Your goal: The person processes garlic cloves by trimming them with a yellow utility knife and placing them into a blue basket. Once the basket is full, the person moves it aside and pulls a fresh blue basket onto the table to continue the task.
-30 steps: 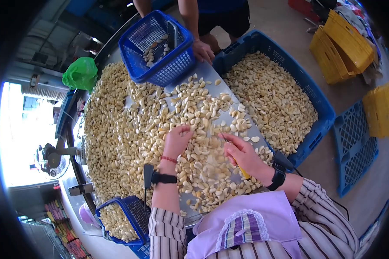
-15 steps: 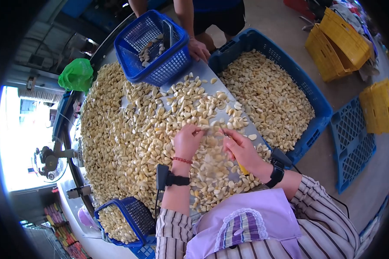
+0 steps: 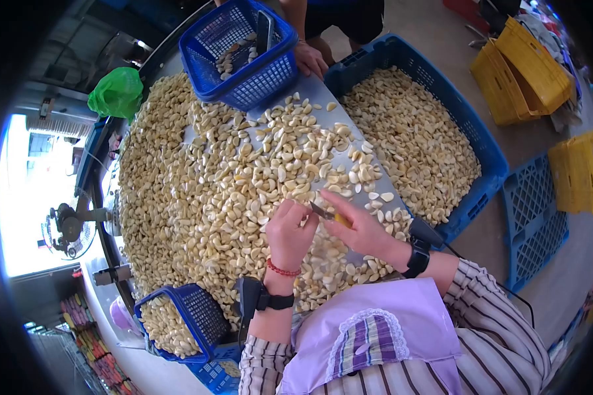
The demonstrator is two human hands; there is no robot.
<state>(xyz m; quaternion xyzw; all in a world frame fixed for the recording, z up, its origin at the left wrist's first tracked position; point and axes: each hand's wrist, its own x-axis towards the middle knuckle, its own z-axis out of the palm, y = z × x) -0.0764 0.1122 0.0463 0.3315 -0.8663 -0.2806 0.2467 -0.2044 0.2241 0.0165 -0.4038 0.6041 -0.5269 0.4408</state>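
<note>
My right hand (image 3: 357, 227) is closed around a small knife (image 3: 329, 214) with a yellow handle, its blade pointing left. Close beside the blade is my left hand (image 3: 290, 230), its fingers pinched together; whatever they hold is hidden. Both hands are above a broad spread of pale, split nut-like pieces (image 3: 211, 184) on a metal table (image 3: 319, 99).
At the table's top edge stands a blue basket (image 3: 244, 85), near a person's hand (image 3: 310, 59). A large blue crate (image 3: 491, 158) of pieces is at the right. A smaller filled basket (image 3: 201, 316) sits lower left, and yellow crates (image 3: 507, 85) lie on the floor.
My left hand has turned and moved slightly down. The knife has swung so its blade shows beside the left fingers. The whole view has shifted a little.
</note>
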